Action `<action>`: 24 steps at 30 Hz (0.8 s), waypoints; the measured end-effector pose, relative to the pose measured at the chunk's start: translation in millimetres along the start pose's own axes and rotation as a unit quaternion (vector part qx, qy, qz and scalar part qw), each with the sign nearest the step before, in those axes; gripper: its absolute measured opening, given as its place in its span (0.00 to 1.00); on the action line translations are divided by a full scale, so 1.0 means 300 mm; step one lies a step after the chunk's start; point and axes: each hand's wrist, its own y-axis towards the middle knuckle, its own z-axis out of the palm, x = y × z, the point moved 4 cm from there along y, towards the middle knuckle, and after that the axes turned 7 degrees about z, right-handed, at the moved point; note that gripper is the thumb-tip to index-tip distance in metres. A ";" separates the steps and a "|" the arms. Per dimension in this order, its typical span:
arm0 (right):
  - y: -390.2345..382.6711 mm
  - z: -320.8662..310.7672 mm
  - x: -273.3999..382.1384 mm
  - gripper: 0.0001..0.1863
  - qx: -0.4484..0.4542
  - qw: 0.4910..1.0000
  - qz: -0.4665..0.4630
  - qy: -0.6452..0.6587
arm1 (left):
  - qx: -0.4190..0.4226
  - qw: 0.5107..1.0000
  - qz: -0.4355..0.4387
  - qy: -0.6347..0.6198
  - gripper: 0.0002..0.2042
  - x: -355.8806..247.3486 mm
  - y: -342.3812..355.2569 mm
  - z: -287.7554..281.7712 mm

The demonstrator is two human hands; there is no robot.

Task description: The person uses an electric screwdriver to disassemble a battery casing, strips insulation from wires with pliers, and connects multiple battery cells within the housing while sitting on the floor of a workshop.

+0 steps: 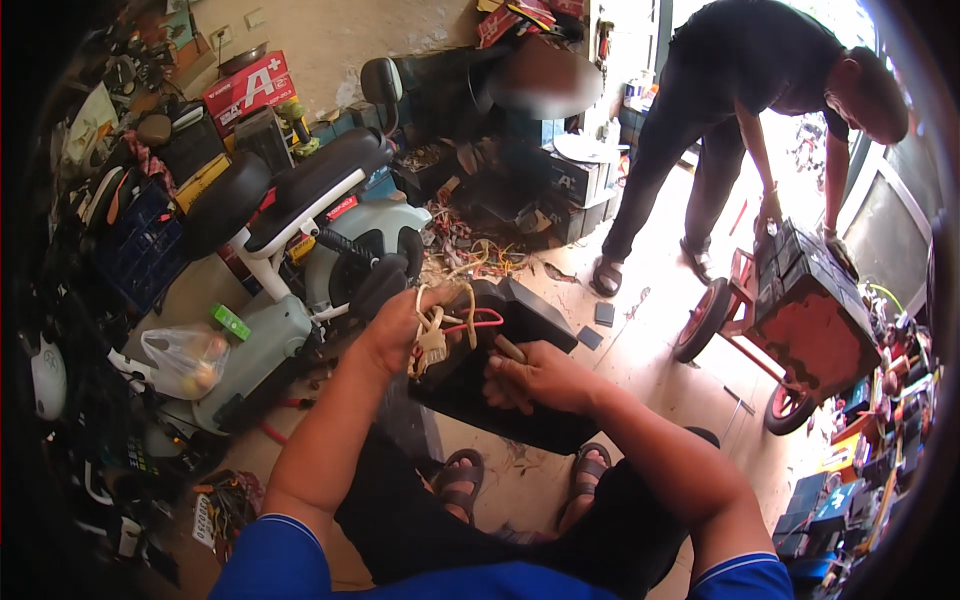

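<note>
In front of my knees is a black box-shaped case [540, 425] with a raised part on its far side. My left hand [400, 325] is closed on a bundle of pale wires at the case's left end. A cream plastic connector [431, 345] hangs from these wires, and a red wire [478, 323] loops out beside it. Over the middle of the case, my right hand [540, 378] is curled with its fingers bent in. Whatever it grips, if anything, is hidden.
A white and grey electric scooter [250, 345] stands on the left, a bag of fruit [190, 360] on it. At right another person [745, 80] bends over a red two-wheeled cart [745, 340] loaded with black batteries [795, 265]. Boxes and loose wires [470, 245] lie beyond.
</note>
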 end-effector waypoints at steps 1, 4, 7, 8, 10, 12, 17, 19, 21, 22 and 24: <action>-0.015 0.001 0.014 0.25 -0.023 1.000 -0.007 -0.012 | -0.015 1.000 0.012 0.011 0.15 0.000 0.000 -0.009; -0.008 0.003 -0.008 0.23 -0.053 0.998 -0.011 -0.028 | -0.017 1.000 0.024 -0.008 0.15 0.001 -0.004 -0.007; 0.000 0.010 -0.023 0.19 -0.092 0.995 -0.039 0.016 | -0.012 1.000 0.016 -0.018 0.14 0.021 0.014 -0.051; -0.009 0.007 -0.007 0.18 -0.104 0.993 -0.055 -0.024 | -0.017 1.000 0.009 -0.008 0.15 0.027 0.019 -0.059; -0.025 0.003 0.038 0.16 -0.107 0.989 -0.064 -0.078 | 0.006 1.000 -0.014 0.008 0.13 0.003 0.006 -0.040; -0.036 -0.007 0.033 0.15 -0.067 0.998 -0.008 -0.016 | -0.018 0.999 -0.025 -0.022 0.12 0.020 0.022 -0.037; -0.019 -0.023 0.021 0.17 -0.036 0.999 -0.031 0.023 | 0.086 0.995 -0.006 -0.055 0.10 0.028 0.040 -0.077; -0.012 -0.026 0.014 0.17 -0.039 0.998 -0.042 0.010 | 0.052 0.997 -0.007 -0.062 0.11 0.034 0.038 -0.074; -0.008 -0.025 0.011 0.16 -0.044 0.998 -0.039 0.014 | 0.002 0.999 -0.016 -0.045 0.15 0.041 0.048 -0.088; -0.006 -0.026 0.010 0.15 -0.050 0.998 -0.037 0.013 | 0.000 0.999 -0.021 -0.045 0.15 0.042 0.047 -0.091; -0.011 -0.029 0.006 0.16 -0.034 0.999 -0.037 0.015 | 0.002 0.998 -0.023 -0.053 0.15 0.040 0.041 -0.087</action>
